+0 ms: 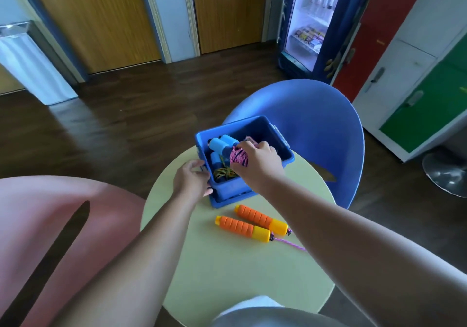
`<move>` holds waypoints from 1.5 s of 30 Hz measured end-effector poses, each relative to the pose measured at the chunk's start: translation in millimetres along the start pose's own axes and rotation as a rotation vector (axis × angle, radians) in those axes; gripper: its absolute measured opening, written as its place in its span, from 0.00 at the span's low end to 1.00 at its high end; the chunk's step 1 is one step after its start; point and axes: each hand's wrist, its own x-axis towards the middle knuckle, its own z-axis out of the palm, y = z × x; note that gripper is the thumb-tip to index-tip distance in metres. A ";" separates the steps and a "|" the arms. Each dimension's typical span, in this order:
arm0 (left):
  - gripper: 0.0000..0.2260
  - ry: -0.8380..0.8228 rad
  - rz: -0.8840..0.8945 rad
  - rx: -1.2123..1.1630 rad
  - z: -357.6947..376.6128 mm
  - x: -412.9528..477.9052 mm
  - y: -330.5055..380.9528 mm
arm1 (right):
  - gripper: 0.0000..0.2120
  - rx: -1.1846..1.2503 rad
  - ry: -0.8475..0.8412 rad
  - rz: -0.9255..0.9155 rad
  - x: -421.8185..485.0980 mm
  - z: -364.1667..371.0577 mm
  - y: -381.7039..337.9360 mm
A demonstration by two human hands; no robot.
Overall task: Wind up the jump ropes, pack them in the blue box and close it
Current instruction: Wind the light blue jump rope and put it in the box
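We see right hand gripping wound pink rope over open blue box, left hand clasping box's side, orange-handled rope on round table beside it

We find room moderately bright under soft, even light. Drinks fridge glows white-violet, upper shelves blown out. Pale sheen streaks dark wood floor at left. Faint soft shadow beneath blue box on bench. Wide-angle lens bows door frame and lockers toward edges, stretches forearms at bottom. Centre sharpest; we note mild overall softness, far details smeared.
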 end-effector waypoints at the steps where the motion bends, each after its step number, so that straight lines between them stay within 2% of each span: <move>1: 0.11 0.004 -0.021 -0.040 -0.8 3.5 -0.7 | 0.26 -0.001 -0.022 0.013 7.6 5.8 -6.0; 9: 0.15 -0.085 -0.034 -0.096 -11.2 11.1 2.1 | 0.23 -0.015 -0.151 0.149 46.5 40.8 -41.4; 13: 0.15 -0.125 -0.042 -0.142 -14.6 13.8 -0.5 | 0.24 0.163 -0.213 0.174 52.5 51.4 -40.9; 16: 0.16 -0.152 -0.044 -0.191 -15.7 14.7 -4.3 | 0.21 0.227 -0.254 0.087 51.5 44.1 -30.8; 19: 0.16 -0.156 -0.035 -0.197 -15.5 14.6 -7.5 | 0.25 0.138 -0.331 -0.038 50.9 37.6 -21.3; 23: 0.16 -0.160 -0.029 -0.225 -15.9 15.9 -11.5 | 0.32 -0.015 -0.414 -0.105 59.6 35.0 -21.0; 26: 0.17 -0.176 -0.005 -0.225 -16.9 16.4 -12.3 | 0.27 -0.106 -0.470 -0.145 65.5 30.2 -26.3; 29: 0.18 -0.186 0.004 -0.228 -17.2 14.6 -12.3 | 0.13 -0.183 -0.461 -0.200 65.4 28.8 -31.3; 30: 0.18 -0.183 0.003 -0.233 -17.1 14.5 -12.8 | 0.13 -0.186 -0.453 -0.199 64.6 30.4 -32.4; 32: 0.17 -0.176 -0.004 -0.245 -17.4 14.3 -12.8 | 0.23 -0.169 -0.438 -0.168 62.8 35.1 -34.0; 34: 0.17 -0.172 -0.015 -0.252 -17.3 14.3 -12.4 | 0.29 -0.147 -0.405 -0.129 60.9 37.6 -35.1; 38: 0.17 -0.164 -0.024 -0.254 -16.9 12.2 -10.6 | 0.23 -0.093 -0.363 -0.104 59.0 46.3 -34.7; 42: 0.15 -0.153 -0.007 -0.245 -15.6 7.7 -9.1 | 0.27 -0.090 -0.365 -0.070 53.5 43.0 -34.8; 45: 0.15 -0.160 0.001 -0.237 -16.0 3.0 -8.8 | 0.27 -0.052 -0.396 -0.083 45.1 32.7 -37.0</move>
